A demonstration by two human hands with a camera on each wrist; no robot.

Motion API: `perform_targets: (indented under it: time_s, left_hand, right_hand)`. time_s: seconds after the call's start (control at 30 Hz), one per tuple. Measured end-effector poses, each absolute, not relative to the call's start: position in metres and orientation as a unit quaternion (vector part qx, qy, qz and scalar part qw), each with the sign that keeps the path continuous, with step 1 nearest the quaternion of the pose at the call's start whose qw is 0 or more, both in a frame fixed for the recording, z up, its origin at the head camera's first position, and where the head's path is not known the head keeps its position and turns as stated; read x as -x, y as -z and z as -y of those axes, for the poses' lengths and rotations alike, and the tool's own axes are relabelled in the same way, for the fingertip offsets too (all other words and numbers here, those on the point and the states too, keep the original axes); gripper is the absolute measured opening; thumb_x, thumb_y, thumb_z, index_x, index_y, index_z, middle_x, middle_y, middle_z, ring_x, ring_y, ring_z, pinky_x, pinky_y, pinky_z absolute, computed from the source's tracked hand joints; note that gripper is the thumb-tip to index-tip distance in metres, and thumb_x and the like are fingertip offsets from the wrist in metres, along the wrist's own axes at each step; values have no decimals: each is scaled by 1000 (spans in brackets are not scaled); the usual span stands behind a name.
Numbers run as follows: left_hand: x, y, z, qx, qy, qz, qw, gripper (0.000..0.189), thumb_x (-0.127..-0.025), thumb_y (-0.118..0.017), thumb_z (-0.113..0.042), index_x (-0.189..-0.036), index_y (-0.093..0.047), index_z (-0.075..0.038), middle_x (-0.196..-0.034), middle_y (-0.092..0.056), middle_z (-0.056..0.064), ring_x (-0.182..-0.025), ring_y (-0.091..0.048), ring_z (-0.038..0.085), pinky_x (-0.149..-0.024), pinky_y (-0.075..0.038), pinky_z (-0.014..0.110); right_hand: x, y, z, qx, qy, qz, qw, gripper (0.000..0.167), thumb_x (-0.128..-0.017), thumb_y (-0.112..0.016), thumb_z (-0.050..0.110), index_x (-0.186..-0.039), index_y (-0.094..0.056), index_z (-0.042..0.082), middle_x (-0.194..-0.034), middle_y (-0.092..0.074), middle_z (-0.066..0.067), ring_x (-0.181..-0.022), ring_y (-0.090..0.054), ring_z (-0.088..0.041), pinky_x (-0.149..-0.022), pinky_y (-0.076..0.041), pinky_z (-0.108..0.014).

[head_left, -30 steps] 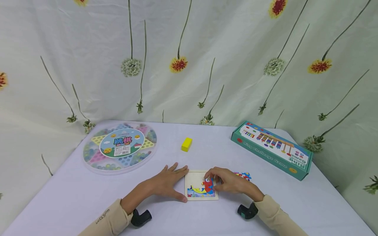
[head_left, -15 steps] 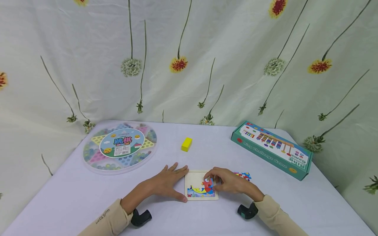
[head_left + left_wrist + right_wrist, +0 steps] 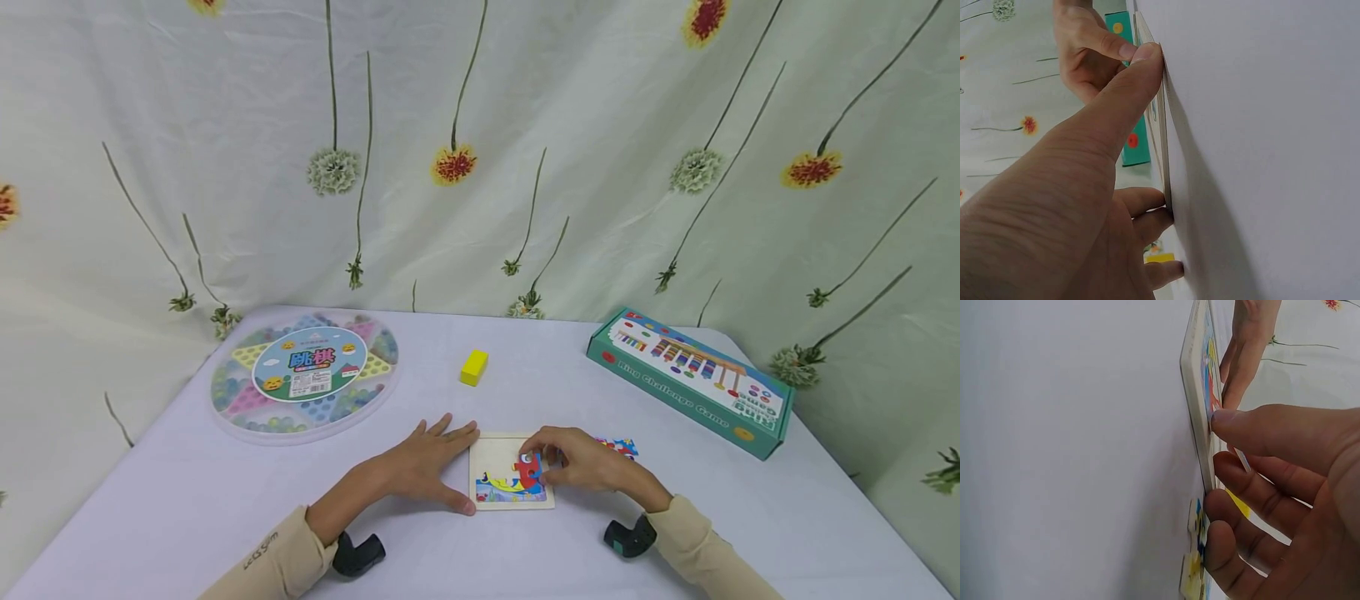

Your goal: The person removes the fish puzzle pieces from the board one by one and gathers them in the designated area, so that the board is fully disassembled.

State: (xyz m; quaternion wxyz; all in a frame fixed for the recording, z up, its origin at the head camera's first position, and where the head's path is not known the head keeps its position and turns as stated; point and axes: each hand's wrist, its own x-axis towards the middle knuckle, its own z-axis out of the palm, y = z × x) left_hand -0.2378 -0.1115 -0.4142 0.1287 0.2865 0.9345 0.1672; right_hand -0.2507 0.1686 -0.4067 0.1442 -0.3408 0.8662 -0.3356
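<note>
A small wooden jigsaw tray (image 3: 492,452) lies flat on the table, its lower part filled with a blue and yellow picture. Spread wide, my left hand (image 3: 423,467) rests at the tray's left side. Its thumb touches the near corner and a fingertip the far corner, as the left wrist view shows along the tray edge (image 3: 1164,144). From the right, my right hand (image 3: 581,462) pinches a red jigsaw piece (image 3: 529,469) between thumb and fingers, over the right part of the tray. In the right wrist view that piece stands tilted, mostly hidden by the thumb (image 3: 1254,428).
Loose jigsaw pieces (image 3: 624,447) lie just beyond the right hand, partly covered by it. A yellow block (image 3: 474,367) sits behind the tray. A round Chinese checkers set (image 3: 307,375) is at the back left, a green game box (image 3: 690,379) at the back right.
The red jigsaw piece has shifted very slightly between the right fingers, still over the same part of the tray. The left hand has kept its place.
</note>
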Motion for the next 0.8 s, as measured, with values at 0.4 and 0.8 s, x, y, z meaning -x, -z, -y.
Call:
perform_targets:
  time_s: [0.4, 0.8]
  left_hand:
    - [237, 413, 112, -285, -166, -935, 131, 103, -70, -71, -66, -150, -33, -14, -158, -27, 1, -147, -11, 35, -114, -8, 62]
    - [236, 412, 111, -282, -167, -935, 135, 103, -71, -71, -66, -150, -32, -14, -158, -27, 0, -147, -10, 35, -115, -8, 61]
  right_hand:
    - [250, 406, -169, 337, 337, -868, 140, 33, -84, -71, 4, -117, -65, 10, -96, -60, 3, -85, -53, -18, -73, -48, -23]
    - [251, 402, -175, 349, 346, -862, 129, 34, -83, -71, 2, -116, -65, 10, -91, -60, 3, -81, -53, -15, -69, -49, -21]
